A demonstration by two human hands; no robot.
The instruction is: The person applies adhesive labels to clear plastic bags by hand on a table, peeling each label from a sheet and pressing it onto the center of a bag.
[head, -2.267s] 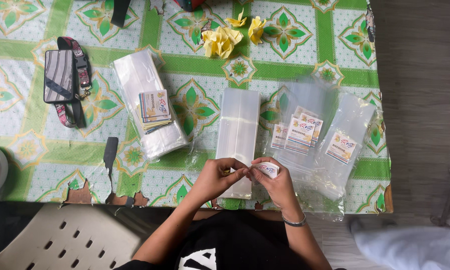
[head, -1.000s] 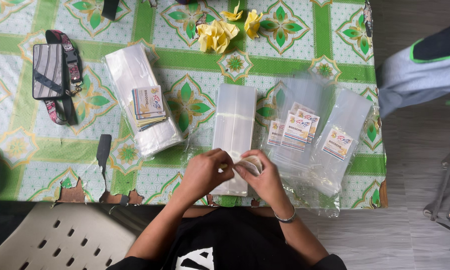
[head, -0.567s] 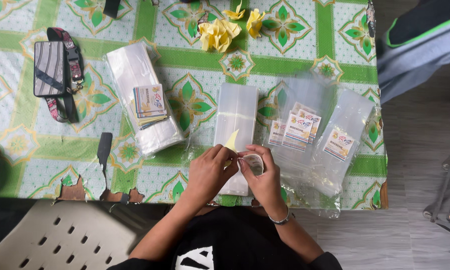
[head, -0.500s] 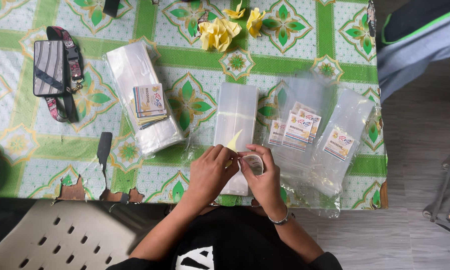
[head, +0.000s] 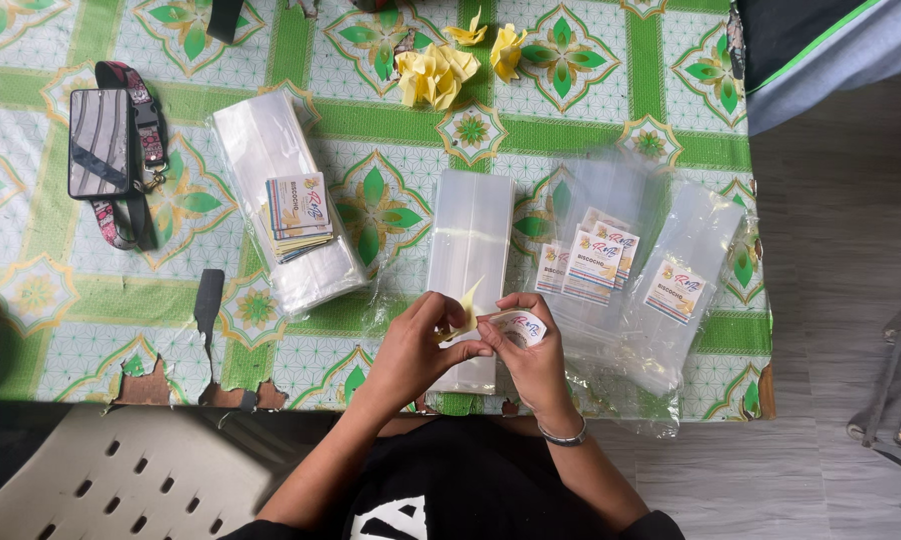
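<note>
Since the earlier frames, both hands have lifted slightly off the near edge of the desk (head: 91, 330) and a yellow backing strip (head: 465, 306) now sticks up between them, peeled partly away from the sticker (head: 524, 327). At the far left lies a phone (head: 99, 142) on a patterned strap (head: 141, 150), well apart from the work, and nearer the edge a small dark scraper (head: 208, 300) sits by a torn patch of the green tablecloth. Next comes a thick stack of clear bags (head: 281, 190) with a pile of unused stickers (head: 299, 212) resting on top, so plenty appears to remain. The left hand (head: 411, 350) has its fingers pinched together on the yellow backing strip, just in front of a second, unlabelled bundle of bags (head: 469, 250) that lies upright in the middle. The right hand (head: 536, 360), a bracelet at its wrist, has its fingers clamped on the round sticker, which is held in the air above the near edge, not yet stuck to anything. To the right lie the labelled bags (head: 621, 270), several overlapping, each already bearing a sticker, so part of the work looks finished. Yellow folded paper flowers (head: 436, 75) lie at the far side, out of the way. Another person's dark and grey sleeve (head: 821, 50) shows at the top right corner, near no bag. Nothing blocks the hands.
</note>
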